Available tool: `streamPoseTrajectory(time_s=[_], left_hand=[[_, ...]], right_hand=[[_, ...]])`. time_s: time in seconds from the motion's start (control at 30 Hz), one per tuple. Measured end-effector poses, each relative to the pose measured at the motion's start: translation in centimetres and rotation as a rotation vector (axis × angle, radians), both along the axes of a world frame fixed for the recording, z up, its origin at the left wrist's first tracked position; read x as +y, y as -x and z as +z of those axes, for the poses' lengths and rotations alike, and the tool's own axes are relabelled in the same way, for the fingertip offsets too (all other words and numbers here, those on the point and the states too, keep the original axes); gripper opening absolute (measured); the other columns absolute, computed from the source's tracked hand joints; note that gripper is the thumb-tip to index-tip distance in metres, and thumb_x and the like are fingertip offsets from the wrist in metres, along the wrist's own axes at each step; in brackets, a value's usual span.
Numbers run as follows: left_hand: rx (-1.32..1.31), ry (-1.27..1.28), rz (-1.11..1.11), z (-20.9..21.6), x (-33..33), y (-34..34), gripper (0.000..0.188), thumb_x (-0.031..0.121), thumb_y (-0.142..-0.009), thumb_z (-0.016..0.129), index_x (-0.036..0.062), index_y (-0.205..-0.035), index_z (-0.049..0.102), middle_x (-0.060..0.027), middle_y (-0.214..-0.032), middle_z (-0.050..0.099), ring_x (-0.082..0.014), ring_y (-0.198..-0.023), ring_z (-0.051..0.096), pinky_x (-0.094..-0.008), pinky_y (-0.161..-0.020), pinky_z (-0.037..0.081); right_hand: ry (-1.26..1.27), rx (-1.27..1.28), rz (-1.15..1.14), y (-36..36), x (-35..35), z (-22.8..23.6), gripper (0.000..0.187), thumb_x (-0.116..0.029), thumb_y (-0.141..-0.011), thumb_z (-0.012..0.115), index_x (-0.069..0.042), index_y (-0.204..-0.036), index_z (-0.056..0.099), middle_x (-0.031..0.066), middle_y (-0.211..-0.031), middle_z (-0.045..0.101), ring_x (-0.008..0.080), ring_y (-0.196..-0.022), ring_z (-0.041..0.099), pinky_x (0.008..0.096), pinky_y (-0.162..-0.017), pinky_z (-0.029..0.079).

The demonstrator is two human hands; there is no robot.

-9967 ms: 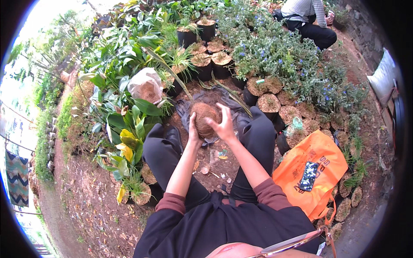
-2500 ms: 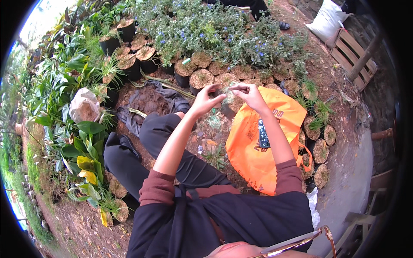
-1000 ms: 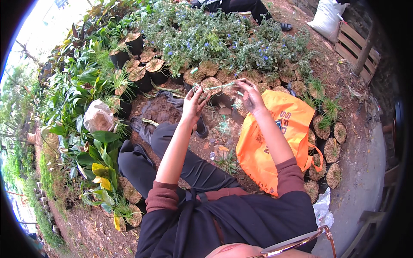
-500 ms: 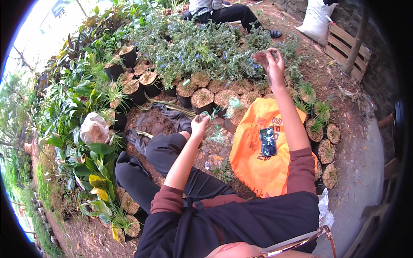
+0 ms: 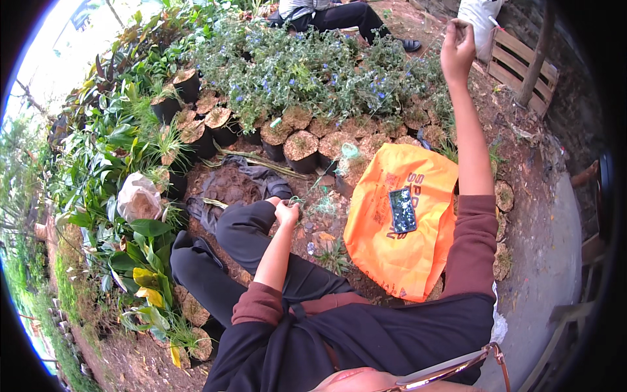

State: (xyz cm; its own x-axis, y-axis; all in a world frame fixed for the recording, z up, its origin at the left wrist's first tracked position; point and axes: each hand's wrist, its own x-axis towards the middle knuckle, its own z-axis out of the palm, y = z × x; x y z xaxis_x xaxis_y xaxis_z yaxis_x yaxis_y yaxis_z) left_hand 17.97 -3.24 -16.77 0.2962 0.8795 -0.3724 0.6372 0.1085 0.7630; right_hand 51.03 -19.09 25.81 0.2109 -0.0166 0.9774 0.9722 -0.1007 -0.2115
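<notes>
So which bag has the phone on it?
The orange bag, with the phone on it; the white sack at top right and the pale bag at left show none.

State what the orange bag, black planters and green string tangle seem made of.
Orange bag: perhaps matte synthetic fabric, given its soft creases. Black planters: probably plastic, fairly smooth, with dark, thin-looking walls. Green string tangle: maybe plastic fibre; strands look bright, fine.

See a phone lying on an orange bag, blue-flowered plants farther off, and a white sack near a slatted wooden crate.
</notes>
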Motion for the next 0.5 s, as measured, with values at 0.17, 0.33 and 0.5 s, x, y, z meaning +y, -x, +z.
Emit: streamPoseTrajectory(time_s=[0.17,0.33,0.5], left_hand=[[0.048,-0.012,-0.022,-2.4,1.9,1.2,0.036,0.019,-0.07,0.073,-0.0002,-0.097,0.06,-0.011,-0.085,0.065,-0.0157,-0.077,0.063,-0.0299,-0.062,0.051],[-0.62,0.306,-0.207,0.8,0.9,-1.6,0.031,0.015,-0.084,0.061,0.0022,-0.11,0.054,-0.0032,-0.093,0.06,-0.0115,-0.077,0.058,-0.0251,-0.063,0.049],[-0.843,0.477,-0.313,8.5,-0.3,-2.7,0.032,0.016,-0.087,0.056,0.0042,-0.117,0.051,-0.0016,-0.101,0.058,-0.0108,-0.082,0.057,-0.0284,-0.072,0.051]], right_hand=[[0.236,0.023,-0.255,0.9,-1.4,2.3,0.02,-0.023,-0.093,0.046,-0.005,-0.091,0.053,0.0062,-0.071,0.06,0.0135,-0.059,0.056,0.0254,-0.054,0.045],[0.907,0.316,0.043,7.4,1.2,-6.8,0.013,-0.02,-0.091,0.046,-0.008,-0.087,0.049,0.0086,-0.058,0.056,0.0198,-0.044,0.052,0.0316,-0.046,0.047],[1.08,0.565,0.45,12.7,2.5,-17.4,0.011,-0.013,-0.087,0.051,-0.004,-0.093,0.051,0.0124,-0.069,0.059,0.021,-0.06,0.056,0.0357,-0.057,0.044]])
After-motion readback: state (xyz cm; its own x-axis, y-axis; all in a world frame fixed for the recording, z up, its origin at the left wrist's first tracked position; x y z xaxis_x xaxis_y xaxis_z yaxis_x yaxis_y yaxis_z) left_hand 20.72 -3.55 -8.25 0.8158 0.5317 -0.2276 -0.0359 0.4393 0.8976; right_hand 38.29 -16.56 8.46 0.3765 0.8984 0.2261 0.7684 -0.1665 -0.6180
